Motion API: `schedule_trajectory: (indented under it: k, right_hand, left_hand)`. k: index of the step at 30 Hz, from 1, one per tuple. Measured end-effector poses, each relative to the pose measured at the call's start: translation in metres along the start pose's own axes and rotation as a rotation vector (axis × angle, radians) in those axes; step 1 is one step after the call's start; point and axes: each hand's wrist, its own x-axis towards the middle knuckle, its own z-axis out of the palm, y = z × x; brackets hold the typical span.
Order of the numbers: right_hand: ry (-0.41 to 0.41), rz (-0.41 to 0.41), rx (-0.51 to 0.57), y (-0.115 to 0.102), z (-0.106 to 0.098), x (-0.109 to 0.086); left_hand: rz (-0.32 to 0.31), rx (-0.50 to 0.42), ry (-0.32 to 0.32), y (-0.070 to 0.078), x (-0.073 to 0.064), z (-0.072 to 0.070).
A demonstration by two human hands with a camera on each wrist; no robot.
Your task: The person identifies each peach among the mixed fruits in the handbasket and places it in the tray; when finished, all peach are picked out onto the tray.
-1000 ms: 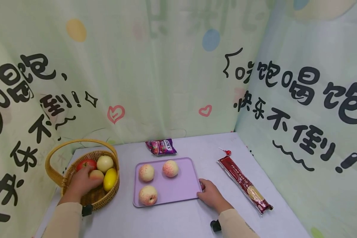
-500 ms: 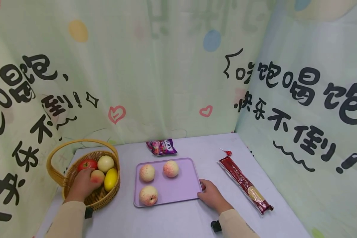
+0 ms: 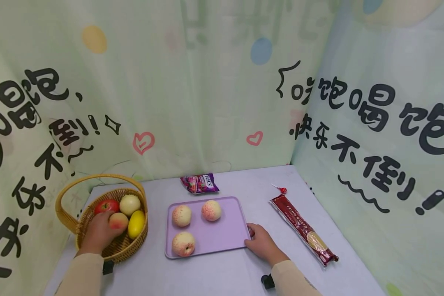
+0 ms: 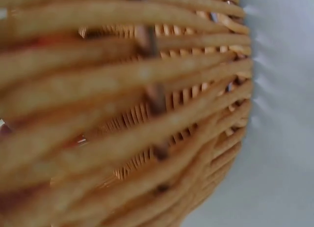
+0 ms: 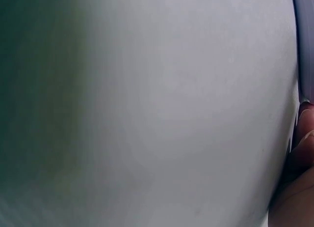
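My left hand [image 3: 100,233] reaches into the wicker basket [image 3: 133,248] and holds a red-blushed peach [image 3: 118,221] between fingers and thumb. Its fingertips are partly hidden. Beside it in the basket lie a red tomato [image 3: 106,206], a pale round fruit [image 3: 130,205] and a yellow lemon [image 3: 136,225]. The left wrist view is filled by the woven basket wall [image 4: 122,79], which hides the hand. At the right edge of the purple tray [image 3: 222,236], my right hand [image 3: 263,243] pinches the rim; its fingers [image 5: 305,126] show in the right wrist view. Three peaches [image 3: 181,216] sit on the tray.
A purple snack bag [image 3: 200,183] lies behind the tray. To the right are a red lollipop [image 3: 283,190] and a long dark red spaghetti packet [image 3: 303,230]. The basket's tall handle [image 3: 100,176] arches over its far side. Printed curtains enclose the white table [image 3: 207,275].
My left hand has shifted slightly inside the basket, and more of the peach's red side now shows. The right hand and the tray stay where they were.
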Motion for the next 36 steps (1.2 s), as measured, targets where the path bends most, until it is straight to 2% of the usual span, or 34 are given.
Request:
schedule_trajectory:
  k: [7,14,20,31,36]
  right_hand:
    - [0.001,-0.005,0.002,0.000,0.000,-0.001]
    - [-0.003,0.005,-0.003,0.000,-0.001,-0.002]
    - [0.006,0.009,-0.004,0.003,-0.002,-0.001]
    - [0.006,-0.020,0.019,0.003,-0.001,0.001]
    - [-0.003,-0.019,0.025,0.000,-0.001,0.000]
  left_hand:
    - [-0.035,0.007,-0.001,-0.003,-0.001,-0.002]
    - [0.013,-0.003,0.035,-0.003,-0.001,-0.007]
    - [0.018,-0.024,0.039,0.002,-0.002,-0.015]
    - [0.046,-0.053,0.068,0.017,-0.010,-0.039]
    - [0.080,-0.038,0.125,0.025,-0.016,-0.045]
